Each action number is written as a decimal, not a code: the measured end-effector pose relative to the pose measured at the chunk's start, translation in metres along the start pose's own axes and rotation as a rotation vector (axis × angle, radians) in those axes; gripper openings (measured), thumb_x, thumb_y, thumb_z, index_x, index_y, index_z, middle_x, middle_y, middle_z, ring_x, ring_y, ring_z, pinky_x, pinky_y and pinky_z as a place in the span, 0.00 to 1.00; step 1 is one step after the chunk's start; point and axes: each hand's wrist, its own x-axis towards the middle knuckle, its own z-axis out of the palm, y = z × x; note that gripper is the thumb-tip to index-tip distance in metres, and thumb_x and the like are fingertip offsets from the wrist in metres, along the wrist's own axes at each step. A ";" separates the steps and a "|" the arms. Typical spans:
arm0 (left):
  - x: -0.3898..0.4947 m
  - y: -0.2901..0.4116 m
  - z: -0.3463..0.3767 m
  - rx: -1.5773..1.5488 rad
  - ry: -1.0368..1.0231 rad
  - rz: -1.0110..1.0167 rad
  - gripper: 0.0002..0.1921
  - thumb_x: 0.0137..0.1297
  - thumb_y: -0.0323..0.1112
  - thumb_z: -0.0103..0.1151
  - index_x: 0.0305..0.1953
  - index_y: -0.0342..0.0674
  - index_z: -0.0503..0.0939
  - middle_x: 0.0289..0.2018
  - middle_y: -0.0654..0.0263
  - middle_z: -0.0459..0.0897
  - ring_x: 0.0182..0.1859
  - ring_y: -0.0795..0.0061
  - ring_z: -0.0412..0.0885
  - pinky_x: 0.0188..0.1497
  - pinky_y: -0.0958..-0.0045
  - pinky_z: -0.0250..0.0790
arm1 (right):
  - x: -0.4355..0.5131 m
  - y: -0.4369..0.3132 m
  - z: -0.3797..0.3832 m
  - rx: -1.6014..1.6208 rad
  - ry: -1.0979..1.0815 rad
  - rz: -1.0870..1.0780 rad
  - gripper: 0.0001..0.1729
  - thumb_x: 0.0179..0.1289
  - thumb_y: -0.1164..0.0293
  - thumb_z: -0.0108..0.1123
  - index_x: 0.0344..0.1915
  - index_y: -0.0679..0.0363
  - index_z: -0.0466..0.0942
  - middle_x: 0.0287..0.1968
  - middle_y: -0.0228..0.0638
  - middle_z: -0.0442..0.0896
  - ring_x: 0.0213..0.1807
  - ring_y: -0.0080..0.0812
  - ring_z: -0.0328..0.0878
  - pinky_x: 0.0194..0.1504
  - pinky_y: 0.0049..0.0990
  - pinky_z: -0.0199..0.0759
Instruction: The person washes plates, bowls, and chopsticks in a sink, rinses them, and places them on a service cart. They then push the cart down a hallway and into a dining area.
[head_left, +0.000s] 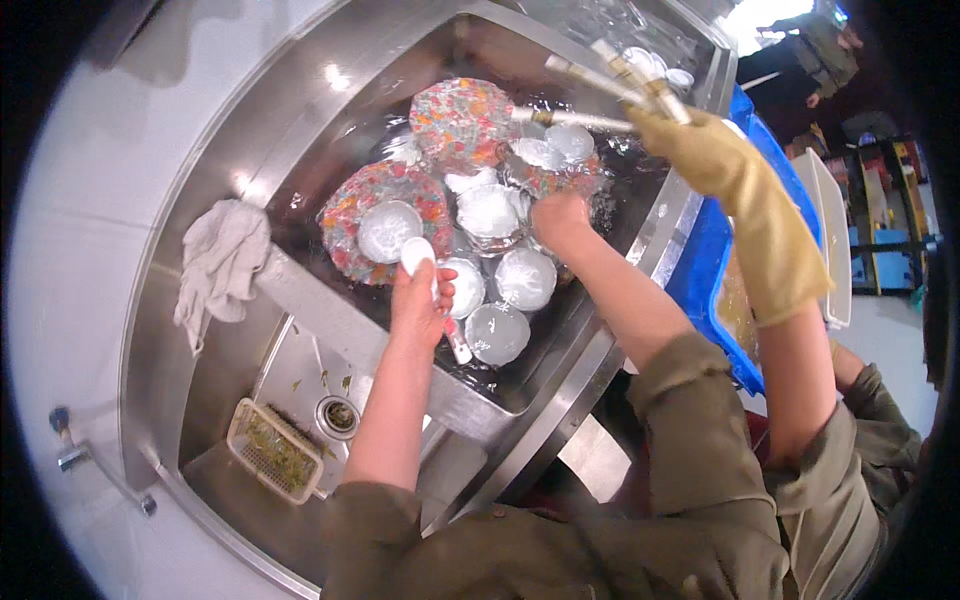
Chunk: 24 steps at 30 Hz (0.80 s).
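In the water-filled steel basin, my left hand is closed around a white utensil. Its rounded white end sticks up past my thumb, and a red-and-white end shows below my fingers. My right hand reaches into the water at the basin's right side; its fingers are hidden, so what it holds cannot be seen. Between my hands lie several small round white dishes, some overlapping. One white dish rests on a round floral-patterned disc; another floral disc lies farther back.
A co-worker's yellow-gloved hand grips several pale rods over the basin's far right. A grey cloth drapes over the divider. The left sink holds a strainer basket with green scraps. A blue tub stands to the right.
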 end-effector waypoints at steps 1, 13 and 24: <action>-0.003 0.002 0.006 0.047 0.060 0.026 0.12 0.69 0.31 0.49 0.51 0.42 0.63 0.35 0.56 0.79 0.29 0.74 0.76 0.23 0.78 0.64 | -0.018 -0.005 -0.011 0.055 0.020 -0.019 0.13 0.57 0.67 0.56 0.38 0.56 0.86 0.42 0.42 0.86 0.43 0.42 0.85 0.38 0.41 0.79; -0.035 -0.007 0.013 -0.195 -0.113 0.125 0.22 0.66 0.29 0.53 0.59 0.40 0.60 0.41 0.54 0.79 0.36 0.65 0.82 0.36 0.71 0.78 | -0.217 -0.096 -0.030 0.223 0.391 -0.350 0.12 0.63 0.63 0.53 0.34 0.62 0.73 0.24 0.42 0.82 0.27 0.42 0.83 0.28 0.36 0.76; -0.076 -0.020 0.030 0.271 -0.108 -0.059 0.14 0.64 0.31 0.55 0.50 0.35 0.72 0.35 0.63 0.81 0.32 0.78 0.83 0.27 0.83 0.78 | -0.111 -0.075 0.006 1.330 0.174 -0.211 0.19 0.61 0.60 0.63 0.45 0.63 0.80 0.34 0.45 0.84 0.38 0.38 0.83 0.41 0.36 0.75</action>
